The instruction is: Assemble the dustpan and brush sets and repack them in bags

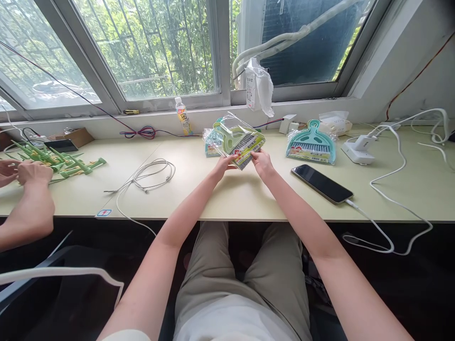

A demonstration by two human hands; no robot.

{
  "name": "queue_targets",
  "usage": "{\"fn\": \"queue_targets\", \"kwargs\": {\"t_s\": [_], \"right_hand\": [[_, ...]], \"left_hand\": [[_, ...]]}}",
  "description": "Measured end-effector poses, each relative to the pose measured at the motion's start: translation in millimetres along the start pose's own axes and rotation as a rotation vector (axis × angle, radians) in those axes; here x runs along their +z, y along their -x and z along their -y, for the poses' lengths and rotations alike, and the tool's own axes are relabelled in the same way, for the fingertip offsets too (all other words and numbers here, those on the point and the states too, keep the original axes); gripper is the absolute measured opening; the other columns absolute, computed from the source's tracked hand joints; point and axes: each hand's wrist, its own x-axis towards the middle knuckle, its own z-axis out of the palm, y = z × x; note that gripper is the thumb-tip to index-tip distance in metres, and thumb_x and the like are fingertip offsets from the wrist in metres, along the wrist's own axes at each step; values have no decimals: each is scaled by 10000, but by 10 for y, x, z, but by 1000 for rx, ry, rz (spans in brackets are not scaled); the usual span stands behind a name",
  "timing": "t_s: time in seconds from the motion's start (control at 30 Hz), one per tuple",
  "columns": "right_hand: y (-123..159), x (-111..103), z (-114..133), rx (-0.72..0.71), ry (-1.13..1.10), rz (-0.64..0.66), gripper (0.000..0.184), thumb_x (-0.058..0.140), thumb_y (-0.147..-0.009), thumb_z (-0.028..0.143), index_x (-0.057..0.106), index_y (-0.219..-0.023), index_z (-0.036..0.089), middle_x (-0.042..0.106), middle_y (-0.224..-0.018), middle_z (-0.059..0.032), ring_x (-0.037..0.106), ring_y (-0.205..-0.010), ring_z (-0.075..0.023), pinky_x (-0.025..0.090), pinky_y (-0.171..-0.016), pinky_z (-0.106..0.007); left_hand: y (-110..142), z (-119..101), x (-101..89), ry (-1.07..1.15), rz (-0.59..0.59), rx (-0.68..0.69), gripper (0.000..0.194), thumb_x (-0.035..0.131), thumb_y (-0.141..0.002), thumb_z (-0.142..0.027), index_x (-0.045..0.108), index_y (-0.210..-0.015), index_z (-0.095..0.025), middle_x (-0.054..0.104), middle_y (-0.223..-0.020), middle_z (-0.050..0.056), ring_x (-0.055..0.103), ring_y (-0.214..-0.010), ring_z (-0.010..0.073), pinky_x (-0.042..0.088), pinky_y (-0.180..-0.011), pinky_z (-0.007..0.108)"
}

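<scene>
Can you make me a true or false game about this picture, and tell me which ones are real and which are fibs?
1. The left hand and the right hand both hold the green dustpan set. True.
2. The black phone has nothing plugged in. False: a white cable is plugged into it.
3. The bottle is lying on its side. False: it stands upright near the window.
4. Another person's hand is by the long green pieces. True.
5. The teal dustpan set is on the floor. False: it is on the table.
</scene>
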Motion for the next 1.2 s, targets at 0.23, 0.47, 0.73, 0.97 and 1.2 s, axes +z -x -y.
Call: {"fn": "queue_targets", "kwargs": {"t_s": [0.23,0.47,0.73,0.97,1.2], "right_hand": [[-54,-27,47,63,-12,-11,213,604,-768,5,604,-895,176,712,-880,-25,694,-840,-123,623,-843,-234],[-58,-60,72,-11,39,-59,252,610,-736,26,606,-935,180,704,-863,-18,693,-844,-134,625,-795,-238],[-45,-71,56,-90,95,-87,246,647,-718,111,581,-934,209,707,-955,-16,687,-940,-144,604,-876,-283],[48,39,-1,-19,110,29,254,629,-738,43,598,-943,190,719,-890,-15,702,-860,-146,613,-887,-324],[210,179,-127,59,176,238,325,661,-749,55,638,-1049,178,742,-831,-20,723,-835,-179,612,-912,-390]], "left_hand": [[-16,-10,-61,-59,79,19,546,774,-719,-399,629,-1198,-181,693,-1240,127,687,-991,241,577,-871,403],[37,-55,-25,-235,189,-104,592,756,-755,-575,647,-1208,-210,726,-1178,135,734,-861,246,580,-788,356],[81,-292,-95,-509,549,-326,674,529,-809,-799,724,-667,-170,670,-560,114,495,-400,134,396,-444,269],[95,-326,22,-503,-243,411,381,681,-849,-597,677,-911,-221,639,-798,55,642,-867,220,485,-761,296],[72,-217,-117,-826,-394,455,292,736,-839,-433,587,-972,-220,600,-1079,123,485,-1251,346,433,-967,378]]}}
